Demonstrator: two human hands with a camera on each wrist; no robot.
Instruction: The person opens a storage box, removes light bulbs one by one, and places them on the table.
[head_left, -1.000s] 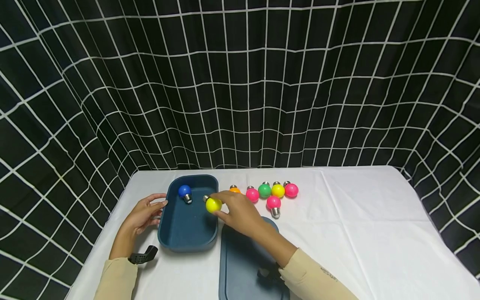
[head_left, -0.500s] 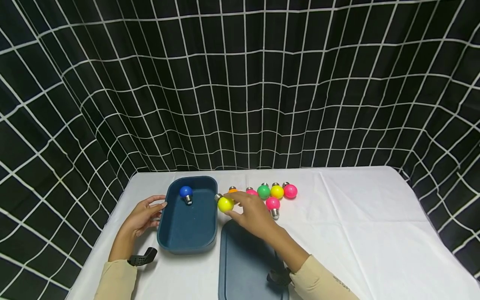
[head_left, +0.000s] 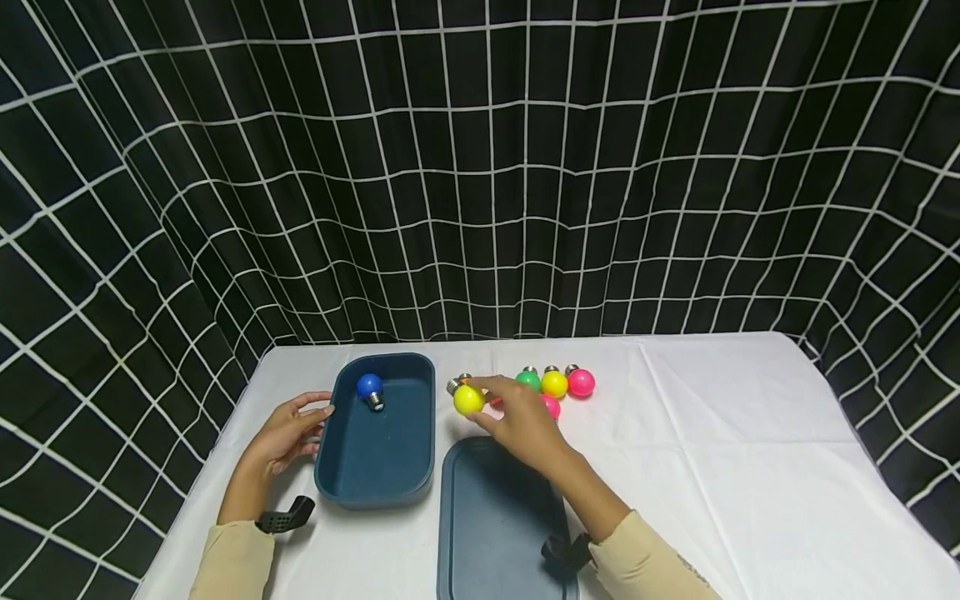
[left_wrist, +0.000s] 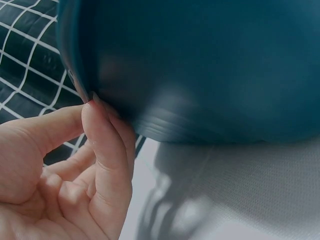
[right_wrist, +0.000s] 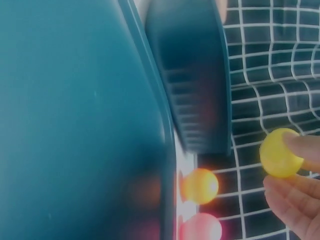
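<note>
My right hand (head_left: pixel 528 425) pinches a yellow light bulb (head_left: pixel 469 400) between thumb and fingers, its metal screw base pointing up and left. The bulb is above the table, just right of the blue bin (head_left: pixel 375 467). In the right wrist view the same yellow bulb (right_wrist: pixel 279 154) is at the fingertips. My left hand (head_left: pixel 288 429) holds the bin's left wall. Its thumb and finger meet at the bin's edge in the left wrist view, where the left hand (left_wrist: pixel 102 165) shows close up. A blue bulb (head_left: pixel 370 387) lies inside the bin, near its far end.
Behind the right hand, a green bulb (head_left: pixel 528 378), another yellow bulb (head_left: pixel 554 383) and pink bulbs (head_left: pixel 581 382) lie on the white cloth. An orange bulb (right_wrist: pixel 201 186) is partly hidden in the head view. A blue-grey lid (head_left: pixel 491 517) lies under the right forearm. A black grid curtain (head_left: pixel 525 208) surrounds the table.
My right hand has moved right with the yellow bulb, from over the bin to beside its right rim, now covering part of the loose bulbs. The left hand keeps its place.
</note>
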